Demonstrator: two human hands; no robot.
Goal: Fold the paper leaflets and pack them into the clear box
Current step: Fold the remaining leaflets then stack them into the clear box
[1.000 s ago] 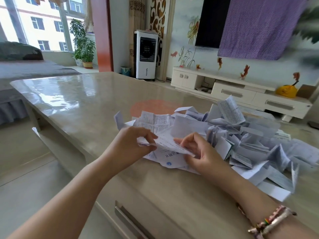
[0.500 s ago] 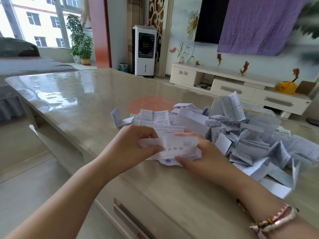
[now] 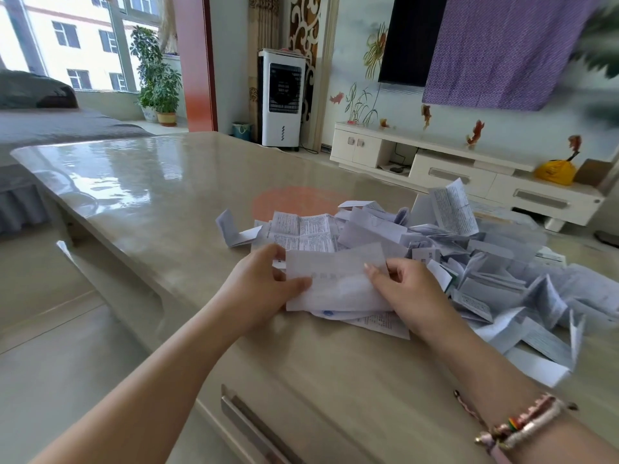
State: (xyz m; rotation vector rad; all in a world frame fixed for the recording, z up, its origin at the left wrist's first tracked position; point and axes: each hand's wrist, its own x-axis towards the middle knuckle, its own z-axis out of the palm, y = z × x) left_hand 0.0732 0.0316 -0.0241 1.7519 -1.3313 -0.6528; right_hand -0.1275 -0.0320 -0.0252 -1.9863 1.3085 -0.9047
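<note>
A white paper leaflet [image 3: 336, 279] is held upright just above the table's near edge, its blank back toward me with print showing faintly through. My left hand [image 3: 264, 283] pinches its left edge and my right hand [image 3: 407, 289] pinches its right edge. Behind and to the right spreads a big heap of loose and folded leaflets [image 3: 485, 262]. A flat printed leaflet [image 3: 301, 231] lies just behind the held one. The clear box is not in view.
The glossy beige table [image 3: 160, 202] stretches away to the left and has a drawer handle [image 3: 254, 426] on its near face. One small folded leaflet [image 3: 232, 231] lies apart at the heap's left. A white TV cabinet [image 3: 462, 169] stands beyond.
The leaflet has gone from a slanted strip between my hands to a broad sheet held upright facing me. Both hands have shifted to its side edges.
</note>
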